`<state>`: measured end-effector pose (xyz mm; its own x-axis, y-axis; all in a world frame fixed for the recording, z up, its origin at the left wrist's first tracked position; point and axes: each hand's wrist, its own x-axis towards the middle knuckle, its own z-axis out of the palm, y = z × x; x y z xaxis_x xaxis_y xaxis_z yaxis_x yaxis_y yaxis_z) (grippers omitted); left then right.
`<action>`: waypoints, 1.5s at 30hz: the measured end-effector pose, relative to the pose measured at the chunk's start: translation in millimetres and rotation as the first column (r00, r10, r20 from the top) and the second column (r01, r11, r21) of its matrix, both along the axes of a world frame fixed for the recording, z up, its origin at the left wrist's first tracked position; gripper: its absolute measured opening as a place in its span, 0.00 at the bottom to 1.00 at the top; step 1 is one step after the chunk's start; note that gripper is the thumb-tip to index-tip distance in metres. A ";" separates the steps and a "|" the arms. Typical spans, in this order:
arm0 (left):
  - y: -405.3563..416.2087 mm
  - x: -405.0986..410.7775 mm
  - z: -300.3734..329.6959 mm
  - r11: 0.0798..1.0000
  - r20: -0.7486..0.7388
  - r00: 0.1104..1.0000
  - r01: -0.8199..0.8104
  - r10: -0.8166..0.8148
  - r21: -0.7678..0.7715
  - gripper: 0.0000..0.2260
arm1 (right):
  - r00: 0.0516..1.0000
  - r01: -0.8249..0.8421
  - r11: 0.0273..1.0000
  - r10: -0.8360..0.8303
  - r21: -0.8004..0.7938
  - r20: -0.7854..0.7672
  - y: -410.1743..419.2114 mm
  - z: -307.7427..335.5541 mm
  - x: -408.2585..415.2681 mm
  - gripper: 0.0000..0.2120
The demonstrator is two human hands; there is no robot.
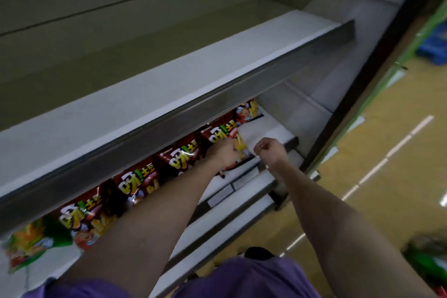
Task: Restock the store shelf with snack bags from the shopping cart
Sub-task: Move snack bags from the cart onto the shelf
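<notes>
Two hands: left hand [226, 152] grips snack bag [227, 136]; right hand [269, 150] fisted at shelf [266, 128] edge.

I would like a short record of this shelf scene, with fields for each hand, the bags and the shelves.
left hand: on a red snack bag near the right end of the row; its grip is hidden
right hand: curled into a fist, holds nothing, over the bare end of the shelf
red bags: a row on the lower shelf, leaning back
green bag: at the left end of the row
upper shelf: no bags on the part in view
cart: not in view
</notes>
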<state>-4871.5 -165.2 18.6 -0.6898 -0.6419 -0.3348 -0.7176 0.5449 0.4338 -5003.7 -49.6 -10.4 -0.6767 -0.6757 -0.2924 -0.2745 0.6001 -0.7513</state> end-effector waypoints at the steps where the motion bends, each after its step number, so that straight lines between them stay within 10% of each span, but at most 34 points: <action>1: 4.5 -9.6 -1.9 0.999 -0.022 0.999 0.047 -0.047 0.024 0.11 | 0.998 0.057 0.998 -0.057 -0.006 -0.008 15.6 3.1 -5.1 0.06; 10: 102.8 -100.2 -14.6 0.902 -0.184 0.892 0.429 -0.412 0.060 0.06 | 0.875 0.481 0.876 -0.477 0.030 -0.086 164.5 7.1 -28.9 0.04; 21: 278.6 -211.4 -19.4 0.589 -0.095 0.595 0.804 -0.798 0.084 0.07 | 0.490 0.872 0.490 -0.869 0.025 -0.069 345.5 -4.9 -50.2 0.06; 36: 474.5 -319.1 -20.0 0.237 -0.139 0.248 0.967 -0.959 0.093 0.07 | 0.007 0.998 0.018 -0.988 -0.065 -0.156 512.5 -1.5 -78.0 0.07; 45: 585.7 -374.1 -40.3 -0.219 -0.015 -0.219 0.975 -0.976 0.022 0.04 | -0.119 0.983 -0.147 -0.966 0.109 -0.229 581.7 -4.9 -92.0 0.21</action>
